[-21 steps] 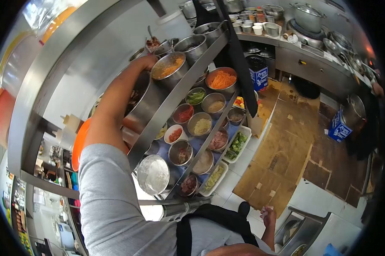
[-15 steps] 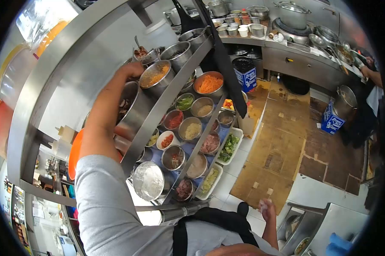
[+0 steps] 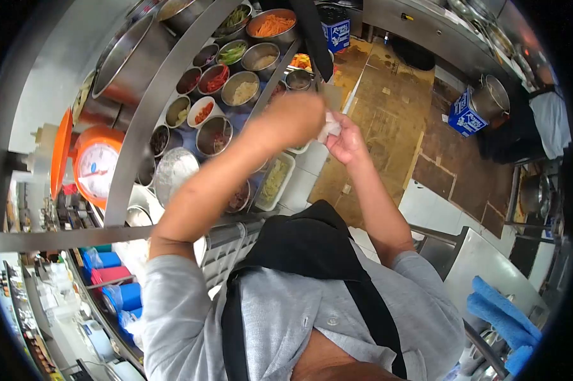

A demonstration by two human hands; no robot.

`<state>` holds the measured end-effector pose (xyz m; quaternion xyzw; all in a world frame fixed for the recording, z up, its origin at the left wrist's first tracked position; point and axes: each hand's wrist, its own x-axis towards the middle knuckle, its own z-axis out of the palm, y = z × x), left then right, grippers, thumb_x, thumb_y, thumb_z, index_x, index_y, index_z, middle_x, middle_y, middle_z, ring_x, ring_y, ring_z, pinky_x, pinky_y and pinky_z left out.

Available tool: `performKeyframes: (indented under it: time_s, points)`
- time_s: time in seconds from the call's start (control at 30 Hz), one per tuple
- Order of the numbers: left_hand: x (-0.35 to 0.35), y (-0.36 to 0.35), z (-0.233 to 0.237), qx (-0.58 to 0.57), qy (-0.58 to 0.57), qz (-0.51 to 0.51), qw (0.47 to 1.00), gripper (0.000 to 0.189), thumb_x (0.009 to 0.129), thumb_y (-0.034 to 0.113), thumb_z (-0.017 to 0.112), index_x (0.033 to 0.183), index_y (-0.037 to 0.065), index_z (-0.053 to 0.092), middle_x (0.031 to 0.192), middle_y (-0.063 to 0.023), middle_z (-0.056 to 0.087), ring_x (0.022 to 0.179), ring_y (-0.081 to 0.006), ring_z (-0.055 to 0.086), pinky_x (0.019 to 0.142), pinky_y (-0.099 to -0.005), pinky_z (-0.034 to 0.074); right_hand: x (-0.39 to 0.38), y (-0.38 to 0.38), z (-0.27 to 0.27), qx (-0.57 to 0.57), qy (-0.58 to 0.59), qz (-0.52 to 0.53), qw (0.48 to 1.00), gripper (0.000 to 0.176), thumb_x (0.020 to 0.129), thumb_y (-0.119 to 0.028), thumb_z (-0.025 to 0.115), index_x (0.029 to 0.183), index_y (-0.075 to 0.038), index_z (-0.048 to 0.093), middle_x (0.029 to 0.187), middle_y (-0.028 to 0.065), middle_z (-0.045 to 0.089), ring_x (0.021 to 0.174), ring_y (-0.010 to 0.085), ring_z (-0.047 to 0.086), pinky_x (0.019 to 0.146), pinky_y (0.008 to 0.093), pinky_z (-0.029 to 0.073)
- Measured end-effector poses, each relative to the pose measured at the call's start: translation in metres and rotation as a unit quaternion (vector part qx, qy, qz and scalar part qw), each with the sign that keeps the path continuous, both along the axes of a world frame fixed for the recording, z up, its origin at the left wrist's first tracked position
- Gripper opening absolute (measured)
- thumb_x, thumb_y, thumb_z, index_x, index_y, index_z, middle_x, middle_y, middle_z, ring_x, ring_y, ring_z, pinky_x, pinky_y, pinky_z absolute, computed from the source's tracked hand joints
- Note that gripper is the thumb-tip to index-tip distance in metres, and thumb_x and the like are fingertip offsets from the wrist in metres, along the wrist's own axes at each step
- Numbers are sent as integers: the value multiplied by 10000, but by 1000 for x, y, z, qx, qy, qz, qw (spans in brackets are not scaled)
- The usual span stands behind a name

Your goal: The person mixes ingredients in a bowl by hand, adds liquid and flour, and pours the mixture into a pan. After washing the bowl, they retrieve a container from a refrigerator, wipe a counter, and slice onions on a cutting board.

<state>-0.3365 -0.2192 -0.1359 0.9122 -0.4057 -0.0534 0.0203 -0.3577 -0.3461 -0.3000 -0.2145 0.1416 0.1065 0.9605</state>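
Head view: crumpled white lump [image 3: 330, 127] in right hand [image 3: 345, 141].

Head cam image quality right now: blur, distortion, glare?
Head view: left hand motion-blurred, right hand crisper; wide-angle lens bends the steel rail and leaves dark corners; washed-out bright patch beside the bowl of white powder; shredded carrot still has clear colour.

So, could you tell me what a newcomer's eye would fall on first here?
Probably the bright orange dial scale, at the left. Next, the blurred left hand and the right hand, close together above centre, the right holding a whitish scrap; then the blue cloth at lower right.
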Motion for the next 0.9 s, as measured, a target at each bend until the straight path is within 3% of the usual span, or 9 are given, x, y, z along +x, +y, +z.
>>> performKeyframes:
  time_s: [0.23,0.27,0.33,0.43,0.47,0.6,0.67,0.73,0.9]
  points:
    - [-2,24,-175,-419,-24,238,876,305,839,275,616,982,12,560,910,-150,571,847,-278,545,752,-366,457,5,37,-41,-87,-93,-122,984,318,929,-213,476,1155,6,521,1076,135,587,980,222,576,871,328,461]
    - [-6,24,-179,-573,231,284,734,322,899,312,568,1051,30,537,969,-92,566,905,-215,527,757,-358,456,1,52,-33,-147,-100,-143,974,352,935,-238,470,1185,8,511,1105,143,582,1009,232,570,892,334,449]
    - [-21,26,-173,-732,382,365,431,304,932,319,528,1070,48,515,978,-62,562,920,-189,521,769,-356,463,-3,86,-32,-377,-189,-32,906,452,947,-311,444,1271,5,451,1236,173,511,1144,278,490,974,359,375]
    - [-18,80,-173,-860,382,291,170,304,932,295,527,1115,54,499,957,-82,569,828,-198,546,700,-333,486,-20,127,-5,-633,-337,41,696,567,955,-403,401,1360,-8,368,1391,193,374,1306,319,319,1063,390,248]
    - [-18,98,-171,-855,372,305,193,300,933,281,522,1130,56,497,941,-83,572,787,-194,547,665,-322,487,-28,135,8,-697,-378,49,607,599,956,-431,386,1384,-14,341,1436,195,323,1354,328,254,1087,399,203]
    - [-18,207,-118,-840,327,307,304,294,906,174,523,1174,54,500,848,-81,582,624,-178,543,522,-295,474,-40,141,50,-570,-445,43,689,526,961,-369,414,1360,-27,393,1462,195,271,1372,333,204,1102,401,161]
    - [-16,253,-112,-702,123,470,520,353,834,63,504,1186,45,493,867,-90,596,604,-186,541,517,-315,473,-31,123,31,-542,-409,94,728,461,947,-318,477,1289,-9,482,1410,189,362,1305,293,338,1058,366,268]
    - [2,317,-157,-434,58,594,675,538,753,57,504,1286,84,440,1107,-187,580,998,-312,598,846,-448,494,-30,102,7,-515,-332,161,773,434,933,-308,517,1241,-3,532,1356,177,445,1243,255,430,1019,337,332]
    - [-21,301,-176,-20,102,677,729,529,648,202,660,1150,53,585,1183,-245,542,1133,-318,535,958,-391,427,-47,28,-110,-576,-165,277,752,430,890,-361,584,1093,17,611,1019,62,630,968,141,546,889,291,405]
